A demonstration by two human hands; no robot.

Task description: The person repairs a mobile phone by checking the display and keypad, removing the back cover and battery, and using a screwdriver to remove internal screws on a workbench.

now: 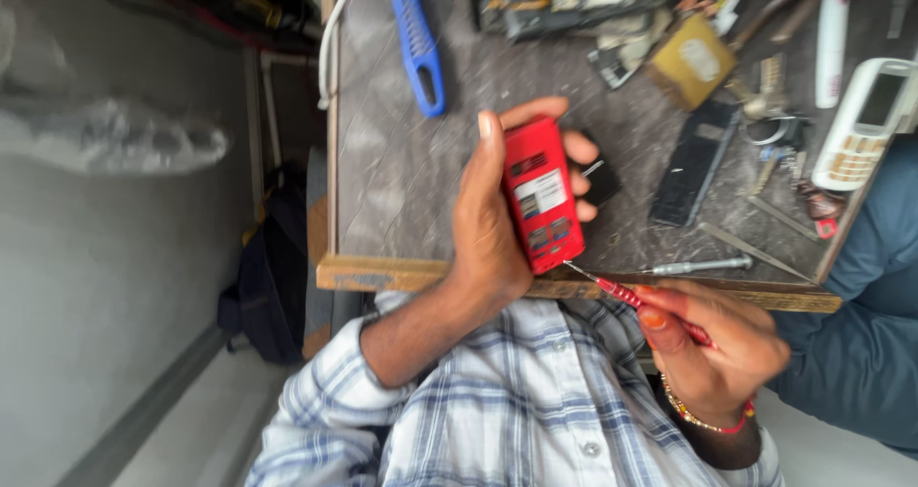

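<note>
Red phone worked on with a screwdriver over the counter [402,162].
The left hand [488,219] grips the red mobile phone [541,195]; the right hand [712,348] pinches a red-handled screwdriver [622,294], tip touching the phone's lower corner.

A bright red rectangular plastic phone body [540,195] carries a white sticker, and the thin metal screwdriver with a translucent red handle [636,300] matches it in colour. The long-sleeved cotton shirt [516,411] is checked in pale blue, white and grey. The flat stone-look tabletop [402,162] is mottled grey with a brown wooden edge, and on it lie a blue plastic tool handle [418,43] and a white handset with beige keys [861,124].
</note>
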